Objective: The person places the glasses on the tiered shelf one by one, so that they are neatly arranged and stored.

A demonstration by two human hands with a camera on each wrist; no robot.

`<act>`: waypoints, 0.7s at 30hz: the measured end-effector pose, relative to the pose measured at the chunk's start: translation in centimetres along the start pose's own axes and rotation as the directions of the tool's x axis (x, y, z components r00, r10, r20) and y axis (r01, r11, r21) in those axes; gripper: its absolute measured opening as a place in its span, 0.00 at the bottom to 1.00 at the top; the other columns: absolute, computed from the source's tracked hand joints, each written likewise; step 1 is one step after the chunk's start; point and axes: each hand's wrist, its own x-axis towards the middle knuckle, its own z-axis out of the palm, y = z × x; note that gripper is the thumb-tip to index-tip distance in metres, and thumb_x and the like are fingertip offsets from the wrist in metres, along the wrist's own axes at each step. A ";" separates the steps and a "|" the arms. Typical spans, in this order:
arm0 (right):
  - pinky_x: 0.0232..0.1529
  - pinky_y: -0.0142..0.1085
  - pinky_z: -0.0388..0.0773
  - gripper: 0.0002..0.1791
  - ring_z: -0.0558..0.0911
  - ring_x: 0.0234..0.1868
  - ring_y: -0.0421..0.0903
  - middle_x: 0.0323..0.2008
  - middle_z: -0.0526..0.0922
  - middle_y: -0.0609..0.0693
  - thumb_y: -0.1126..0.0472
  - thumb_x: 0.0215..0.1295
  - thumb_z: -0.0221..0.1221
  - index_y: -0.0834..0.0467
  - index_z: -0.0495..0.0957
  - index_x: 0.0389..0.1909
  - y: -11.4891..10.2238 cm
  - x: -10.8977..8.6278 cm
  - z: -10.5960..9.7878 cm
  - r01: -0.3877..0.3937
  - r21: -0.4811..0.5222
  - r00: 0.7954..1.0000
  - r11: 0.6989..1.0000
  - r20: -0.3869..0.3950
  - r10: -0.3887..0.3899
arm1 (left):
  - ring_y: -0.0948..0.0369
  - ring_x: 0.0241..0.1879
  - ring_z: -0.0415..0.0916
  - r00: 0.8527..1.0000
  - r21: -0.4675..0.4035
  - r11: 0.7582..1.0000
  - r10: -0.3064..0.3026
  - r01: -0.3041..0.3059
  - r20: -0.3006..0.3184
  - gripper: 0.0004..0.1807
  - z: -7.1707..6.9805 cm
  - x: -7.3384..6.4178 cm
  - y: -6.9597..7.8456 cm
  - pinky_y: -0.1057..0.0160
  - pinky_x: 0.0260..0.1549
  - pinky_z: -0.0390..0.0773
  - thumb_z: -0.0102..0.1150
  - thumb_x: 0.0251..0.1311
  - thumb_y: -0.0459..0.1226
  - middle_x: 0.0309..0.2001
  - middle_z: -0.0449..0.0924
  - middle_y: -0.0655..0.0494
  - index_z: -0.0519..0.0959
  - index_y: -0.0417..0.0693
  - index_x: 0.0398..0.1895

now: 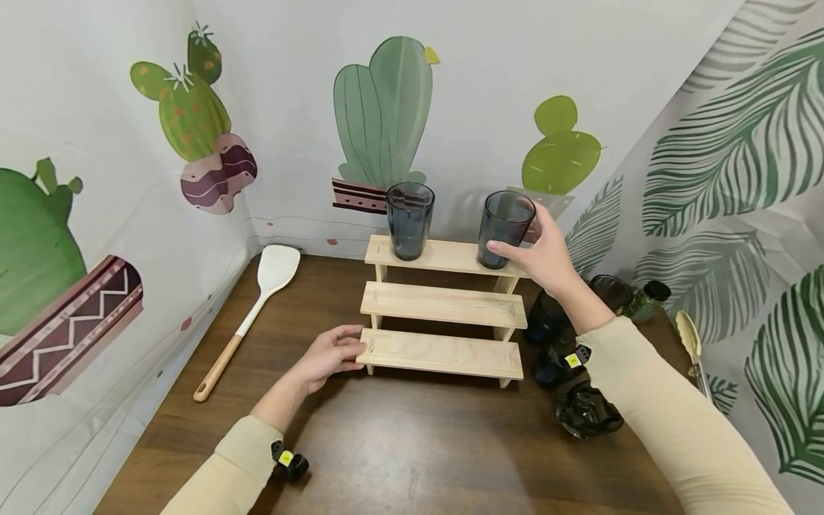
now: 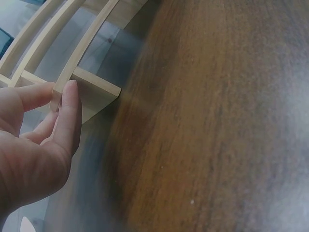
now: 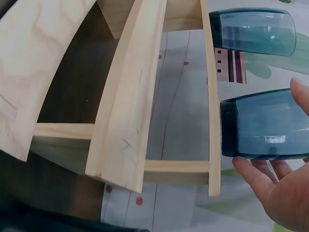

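A three-step wooden rack (image 1: pixel 444 306) stands on the table, its steps rising toward the wall. My left hand (image 1: pixel 331 355) pinches the left end of the lowest step between thumb and fingers, as the left wrist view shows the hand (image 2: pixel 43 140) close up. At the right end of the top step, my right hand (image 1: pixel 546 250) holds a dark blue-grey drinking glass (image 1: pixel 505 225) upright. Its base is right at the step in the right wrist view, with the fingers (image 3: pixel 256 179) along one side of the glass (image 3: pixel 265 125). A matching glass (image 1: pixel 410 222) stands at the top step's left end.
A white spatula (image 1: pixel 247 322) with a wooden handle lies left of the rack. Right of it, partly behind my right arm, are dark glassware, a dark glass bowl (image 1: pixel 587 411), a black-lidded jar (image 1: pixel 650 302) and tongs (image 1: pixel 692 347). Patterned sheets (image 1: pixel 290 129) hang behind.
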 end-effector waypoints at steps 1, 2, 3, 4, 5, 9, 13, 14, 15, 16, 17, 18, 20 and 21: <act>0.56 0.45 0.79 0.53 0.79 0.59 0.53 0.61 0.77 0.57 0.55 0.59 0.77 0.47 0.56 0.81 0.0 0.0 0.1 -0.003 0.001 1.000 1.000 0.003 0.003 | 0.56 0.43 0.83 1.000 0.001 1.000 0.002 -0.002 0.002 0.32 0.0 0.0 0.0 0.60 0.43 0.87 0.62 0.72 0.32 0.55 0.78 0.37 0.63 0.31 0.74; 0.56 0.45 0.79 0.53 0.79 0.59 0.53 0.61 0.77 0.57 0.55 0.59 0.77 0.47 0.56 0.81 0.0 0.1 0.2 -0.005 0.002 1.000 1.000 0.005 0.005 | 0.56 0.43 0.83 1.000 0.003 1.000 0.002 -0.002 0.004 0.32 0.0 0.0 0.0 0.60 0.43 0.87 0.62 0.72 0.32 0.55 0.78 0.37 0.63 0.31 0.74; 0.55 0.45 0.79 0.53 0.79 0.59 0.53 0.61 0.76 0.58 0.54 0.60 0.77 0.47 0.56 0.81 -0.1 0.1 0.3 -0.007 0.005 1.000 1.000 0.007 0.007 | 0.56 0.43 0.83 1.000 0.004 1.000 0.002 -0.002 0.005 0.32 0.0 0.0 0.0 0.60 0.44 0.87 0.61 0.72 0.32 0.55 0.78 0.37 0.63 0.31 0.74; 0.55 0.44 0.79 0.53 0.78 0.59 0.53 0.61 0.76 0.58 0.54 0.60 0.77 0.47 0.56 0.81 -0.1 0.1 0.4 -0.009 0.008 1.000 1.000 0.007 0.009 | 0.56 0.44 0.83 1.000 0.006 1.000 0.001 -0.001 0.005 0.32 0.0 0.0 0.0 0.60 0.44 0.87 0.61 0.72 0.32 0.56 0.78 0.36 0.63 0.31 0.74; 0.54 0.43 0.79 0.52 0.78 0.58 0.52 0.61 0.76 0.57 0.54 0.60 0.76 0.47 0.56 0.81 -0.1 0.1 0.4 -0.013 0.010 1.000 1.000 0.008 0.012 | 0.56 0.44 0.83 1.000 0.006 1.000 -0.001 0.001 0.003 0.31 0.0 0.0 0.0 0.60 0.44 0.87 0.61 0.72 0.32 0.56 0.78 0.36 0.63 0.32 0.74; 0.55 0.43 0.79 0.52 0.78 0.59 0.52 0.61 0.76 0.56 0.53 0.61 0.76 0.47 0.55 0.81 -0.3 0.2 0.4 -0.027 0.014 0.999 1.000 0.020 0.027 | 0.55 0.44 0.83 1.000 0.009 1.000 -0.003 0.003 0.003 0.31 0.0 -0.1 0.1 0.60 0.44 0.87 0.61 0.72 0.32 0.56 0.78 0.36 0.63 0.32 0.74; 0.62 0.52 0.76 0.54 0.75 0.64 0.57 0.64 0.74 0.59 0.53 0.62 0.75 0.48 0.52 0.82 -0.6 0.2 0.0 -0.040 0.018 0.998 0.999 0.044 0.039 | 0.56 0.43 0.83 1.000 0.007 1.000 -0.006 0.005 0.004 0.31 0.1 0.0 0.2 0.60 0.43 0.87 0.61 0.72 0.32 0.56 0.78 0.36 0.63 0.32 0.74; 0.64 0.54 0.74 0.55 0.74 0.66 0.58 0.66 0.72 0.60 0.53 0.62 0.75 0.48 0.51 0.82 -0.6 0.1 -0.2 -0.044 0.016 0.998 0.999 0.049 0.043 | 0.56 0.43 0.83 1.000 0.007 1.000 -0.006 0.006 0.004 0.31 0.1 0.0 0.2 0.60 0.43 0.87 0.61 0.72 0.32 0.55 0.78 0.36 0.63 0.32 0.74; 0.66 0.56 0.72 0.55 0.72 0.68 0.60 0.66 0.71 0.61 0.53 0.62 0.75 0.48 0.50 0.83 -0.8 0.0 -0.4 -0.049 0.016 0.997 0.999 0.054 0.048 | 0.56 0.43 0.83 1.000 0.006 1.000 -0.006 0.006 0.004 0.31 0.1 0.0 0.2 0.60 0.43 0.87 0.61 0.72 0.32 0.55 0.78 0.37 0.63 0.32 0.74; 0.67 0.58 0.70 0.56 0.70 0.69 0.61 0.68 0.69 0.61 0.53 0.62 0.75 0.48 0.49 0.83 -0.9 -0.1 -0.7 -0.053 0.016 0.997 0.998 0.060 0.052 | 0.56 0.43 0.83 1.000 0.006 1.000 -0.006 0.006 0.003 0.31 0.1 0.0 0.2 0.60 0.43 0.87 0.61 0.72 0.32 0.55 0.78 0.37 0.63 0.32 0.74; 0.68 0.59 0.69 0.56 0.68 0.70 0.61 0.69 0.68 0.62 0.53 0.63 0.74 0.47 0.49 0.83 -1.0 -0.3 -0.9 -0.057 0.015 0.996 0.998 0.065 0.056 | 0.56 0.43 0.83 1.000 0.005 1.000 -0.006 0.006 0.002 0.31 0.0 0.0 0.1 0.60 0.43 0.87 0.61 0.72 0.32 0.55 0.78 0.37 0.63 0.32 0.74; 0.68 0.59 0.69 0.55 0.67 0.71 0.61 0.69 0.67 0.62 0.53 0.63 0.74 0.47 0.48 0.83 -1.2 -0.5 -1.2 -0.061 0.014 0.996 0.998 0.068 0.059 | 0.56 0.43 0.83 1.000 0.006 1.000 -0.007 0.007 0.001 0.31 0.0 0.0 0.1 0.60 0.43 0.87 0.61 0.72 0.32 0.55 0.78 0.37 0.63 0.32 0.74; 0.68 0.58 0.70 0.54 0.67 0.71 0.60 0.70 0.66 0.60 0.53 0.65 0.73 0.46 0.48 0.83 -1.4 -0.9 -1.9 -0.060 0.014 0.995 0.998 0.080 0.059 | 0.56 0.43 0.83 1.000 0.007 1.000 -0.005 0.005 0.001 0.32 0.0 0.0 0.1 0.60 0.43 0.87 0.62 0.72 0.32 0.55 0.78 0.37 0.63 0.32 0.74; 0.67 0.57 0.71 0.54 0.68 0.71 0.59 0.70 0.67 0.59 0.54 0.65 0.73 0.45 0.48 0.83 -1.5 -1.2 -2.2 -0.057 0.013 0.995 0.998 0.085 0.056 | 0.56 0.43 0.83 1.000 0.007 1.000 -0.005 0.005 0.000 0.32 0.0 0.0 0.1 0.60 0.43 0.87 0.62 0.72 0.33 0.56 0.78 0.37 0.63 0.32 0.74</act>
